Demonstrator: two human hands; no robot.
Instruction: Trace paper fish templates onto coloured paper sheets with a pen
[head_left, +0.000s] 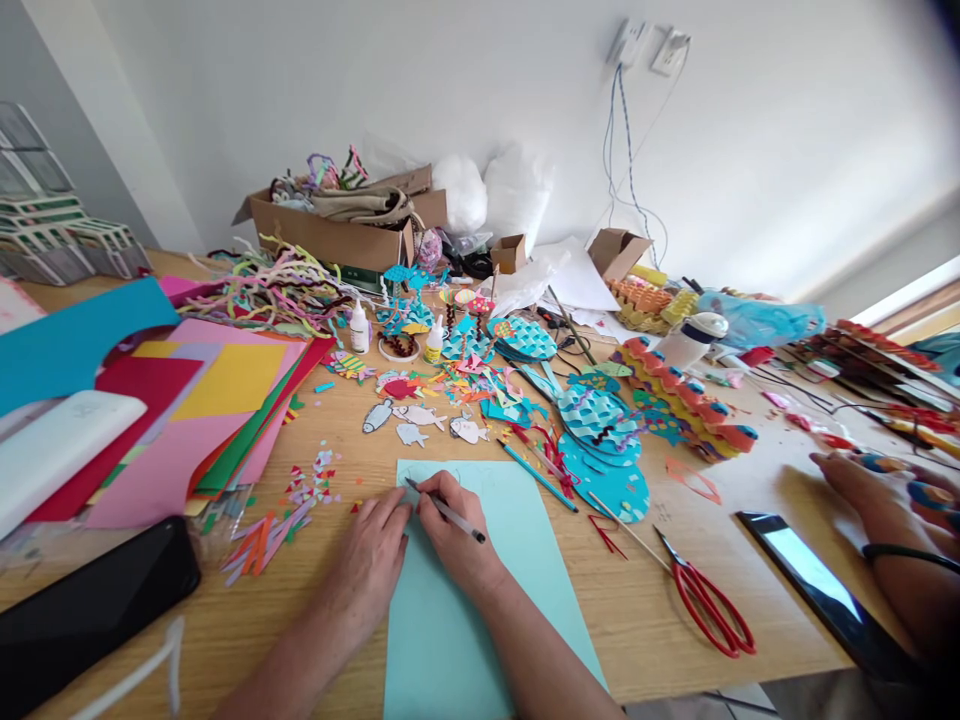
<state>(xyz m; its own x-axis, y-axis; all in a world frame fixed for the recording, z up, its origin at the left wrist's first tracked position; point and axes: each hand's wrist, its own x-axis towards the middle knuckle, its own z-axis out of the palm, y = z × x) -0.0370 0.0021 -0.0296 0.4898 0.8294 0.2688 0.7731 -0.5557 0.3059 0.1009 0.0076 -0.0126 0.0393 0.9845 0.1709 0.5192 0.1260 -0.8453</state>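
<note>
A light teal sheet of paper (495, 620) lies on the wooden table in front of me. My right hand (459, 530) rests on its upper part, fingers closed round a pen (461, 522) whose tip meets the paper near the top left. Faint drawn lines show along the sheet's top edge. At the sheet's left edge, my left hand (375, 545) lies flat, its fingers stretched out and pressing the paper down. Just beyond the sheet are several white paper fish cutouts (469, 430). A blue pencil (538, 476) lies to the right of them.
Red-handled scissors (709, 605) and a phone (814, 580) lie to the right, where another person's hand (862, 485) rests. Coloured paper (232, 380) and a black phone (97, 610) are at left. Glue bottles (360, 328), woven blue cutouts (600, 420) and a cardboard box (330, 235) stand farther back.
</note>
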